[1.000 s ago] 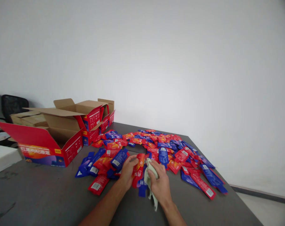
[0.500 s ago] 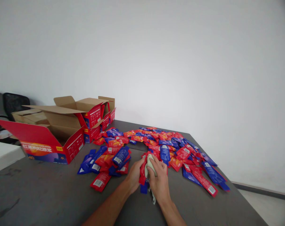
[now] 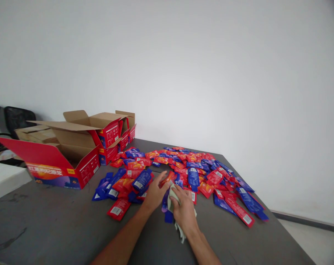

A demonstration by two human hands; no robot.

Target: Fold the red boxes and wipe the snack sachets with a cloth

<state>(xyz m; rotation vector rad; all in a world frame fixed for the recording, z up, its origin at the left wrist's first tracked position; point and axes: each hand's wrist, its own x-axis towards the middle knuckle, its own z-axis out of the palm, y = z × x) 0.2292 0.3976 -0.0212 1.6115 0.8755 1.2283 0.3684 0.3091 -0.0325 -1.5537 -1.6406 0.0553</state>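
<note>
My left hand (image 3: 155, 192) has its fingers stretched out and apart, thumb and fingertips around the near end of a red-and-orange sachet (image 3: 169, 177); no firm grip shows. In my right hand (image 3: 185, 208) is a bunched pale green cloth (image 3: 171, 198), its loose end hanging toward me. A blue-purple sachet (image 3: 165, 203) lies beneath, between the hands, partly hidden by the cloth. Another blue piece (image 3: 168, 216) shows just below it. The right fingertips press on the cloth, near a red sachet (image 3: 193, 197).
Red and blue sachets (image 3: 193, 178) spread over the grey table (image 3: 73, 228), and a smaller pile (image 3: 122, 186) lies at left. Open red cartons (image 3: 85, 167) stand at the left back, near a white box (image 3: 6, 180) and black chairs (image 3: 19, 119). A wall closes the far side.
My left hand has moved forward and its fingers have spread from around the red sachet. The cloth in my right hand has opened out somewhat. More of the blue-purple sachet below now shows.
</note>
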